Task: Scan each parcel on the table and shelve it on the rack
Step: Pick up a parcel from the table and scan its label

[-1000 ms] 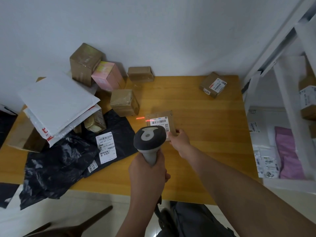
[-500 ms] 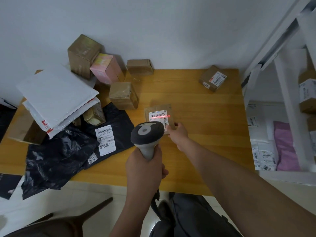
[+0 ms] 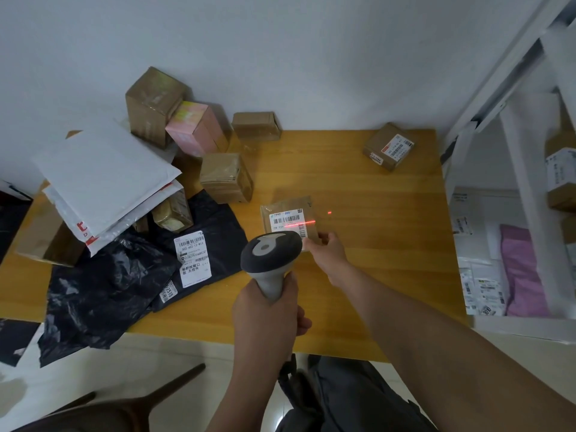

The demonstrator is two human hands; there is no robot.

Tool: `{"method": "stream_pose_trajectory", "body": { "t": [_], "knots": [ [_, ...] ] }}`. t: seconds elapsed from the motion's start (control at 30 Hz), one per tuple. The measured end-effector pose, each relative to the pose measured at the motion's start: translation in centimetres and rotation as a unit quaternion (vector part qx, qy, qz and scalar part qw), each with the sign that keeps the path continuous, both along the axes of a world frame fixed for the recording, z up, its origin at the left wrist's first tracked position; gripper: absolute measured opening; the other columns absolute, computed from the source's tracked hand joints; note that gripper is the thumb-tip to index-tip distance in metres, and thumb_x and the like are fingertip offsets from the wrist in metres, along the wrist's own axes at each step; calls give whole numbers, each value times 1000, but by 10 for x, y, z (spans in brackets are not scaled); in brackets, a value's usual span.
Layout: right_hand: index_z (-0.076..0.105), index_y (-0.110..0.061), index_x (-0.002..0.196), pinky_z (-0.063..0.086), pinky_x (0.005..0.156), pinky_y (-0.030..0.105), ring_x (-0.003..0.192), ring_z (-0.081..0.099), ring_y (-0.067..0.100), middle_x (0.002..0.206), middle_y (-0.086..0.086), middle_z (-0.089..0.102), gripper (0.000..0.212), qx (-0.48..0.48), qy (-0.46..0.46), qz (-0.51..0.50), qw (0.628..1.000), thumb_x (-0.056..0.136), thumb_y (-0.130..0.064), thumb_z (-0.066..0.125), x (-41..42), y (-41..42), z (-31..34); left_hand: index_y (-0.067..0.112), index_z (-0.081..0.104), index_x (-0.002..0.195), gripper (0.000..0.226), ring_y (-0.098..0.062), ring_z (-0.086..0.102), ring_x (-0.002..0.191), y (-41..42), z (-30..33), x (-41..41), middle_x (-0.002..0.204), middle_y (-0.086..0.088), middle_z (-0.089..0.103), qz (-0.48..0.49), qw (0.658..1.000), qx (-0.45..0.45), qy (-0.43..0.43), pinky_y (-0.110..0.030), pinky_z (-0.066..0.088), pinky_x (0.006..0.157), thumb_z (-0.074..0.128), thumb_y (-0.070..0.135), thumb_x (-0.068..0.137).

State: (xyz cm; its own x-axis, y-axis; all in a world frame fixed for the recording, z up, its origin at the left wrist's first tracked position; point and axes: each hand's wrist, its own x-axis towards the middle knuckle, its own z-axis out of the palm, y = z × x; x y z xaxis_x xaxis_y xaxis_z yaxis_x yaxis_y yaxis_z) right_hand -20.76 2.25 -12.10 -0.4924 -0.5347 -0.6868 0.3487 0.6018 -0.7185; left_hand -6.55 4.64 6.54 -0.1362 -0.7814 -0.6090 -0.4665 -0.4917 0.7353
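Observation:
My left hand grips the handle of a grey barcode scanner, whose head points at a flat brown parcel on the wooden table. A red laser line crosses the lower part of its white label, running past the right edge onto the wood. My right hand holds the parcel's near right corner. The white rack stands at the right of the table.
A labelled brown box sits at the far right corner. Several brown boxes, a pink box, white mailers and black poly bags crowd the table's left side. The rack holds labelled parcels and a pink bag. A chair back stands below left.
The laser line has moved from the label's left side, across it, to its lower right. Both hands and the parcel have barely shifted.

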Motion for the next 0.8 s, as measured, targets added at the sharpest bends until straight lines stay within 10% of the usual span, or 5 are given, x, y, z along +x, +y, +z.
{"method": "stream_pose_trajectory", "body": {
  "t": [0.4,0.8],
  "knots": [
    [16,-30,143,41,99,64,131,40,28,143,0,42,92,1,-168,-40,985,79,-9,77,-5,-14,-9,-4,61,76,37,-25,68,49,-3,-5,-2,51,-10,64,7,999,-31,-23,-32,57,52,63,28,94],
    [22,-26,147,40,102,49,114,48,30,136,14,51,94,7,-258,-46,965,74,5,72,-19,-32,-23,-5,60,79,37,-32,69,55,-2,-9,-9,51,-11,64,26,999,-24,-24,-43,59,58,63,29,93]
  ]
}}
